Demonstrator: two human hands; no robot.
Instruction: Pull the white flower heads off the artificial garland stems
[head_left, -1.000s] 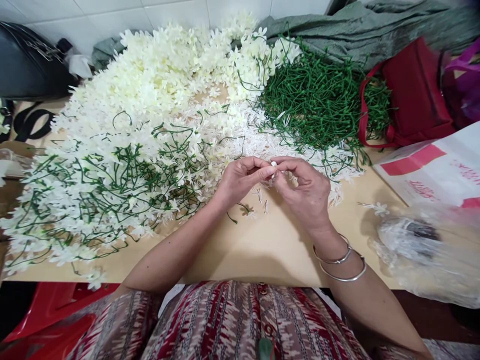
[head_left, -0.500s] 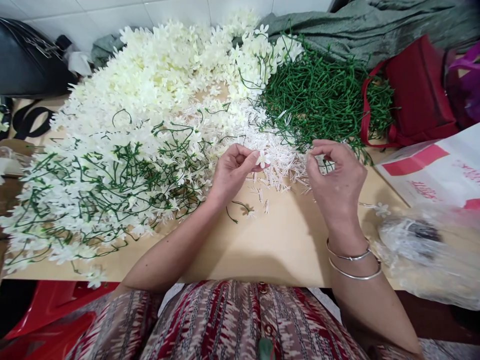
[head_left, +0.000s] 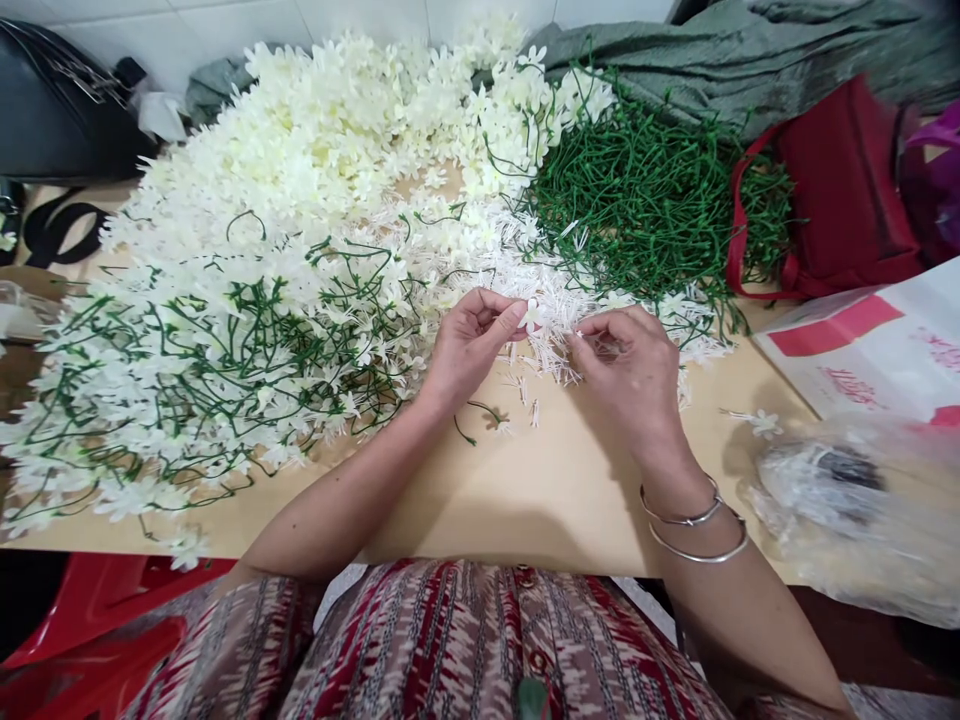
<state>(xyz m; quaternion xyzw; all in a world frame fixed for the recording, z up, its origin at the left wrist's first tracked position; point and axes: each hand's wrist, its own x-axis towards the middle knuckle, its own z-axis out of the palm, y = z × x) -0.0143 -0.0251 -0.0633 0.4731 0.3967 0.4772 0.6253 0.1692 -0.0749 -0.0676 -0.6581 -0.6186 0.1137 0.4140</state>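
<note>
Between the thumb and forefinger of my left hand (head_left: 472,345) is a small white artificial flower (head_left: 531,316), its petals facing up. To its right, my right hand (head_left: 630,355) is pinched at the fingertips around a tiny white piece, probably one of the thin white stamens, too small to make out fully. A gap separates the two hands. Just beyond them lies a heap of thin white stamens (head_left: 559,290). Below my fingers a green stem (head_left: 487,410) and a few loose stamens (head_left: 534,412) rest on the table.
White artificial flowers (head_left: 322,150) pile up at the back left, with flowers on green stems (head_left: 225,360) in front. A mound of green stems (head_left: 637,190) lies at the back right. Beside it are a red bag (head_left: 847,190), a paper bag (head_left: 862,350) and a plastic bag (head_left: 855,520).
My hands were together at a white piece, then my right hand moved away to the right over the stamens. Now it has come back closer to the flower in my left hand.
</note>
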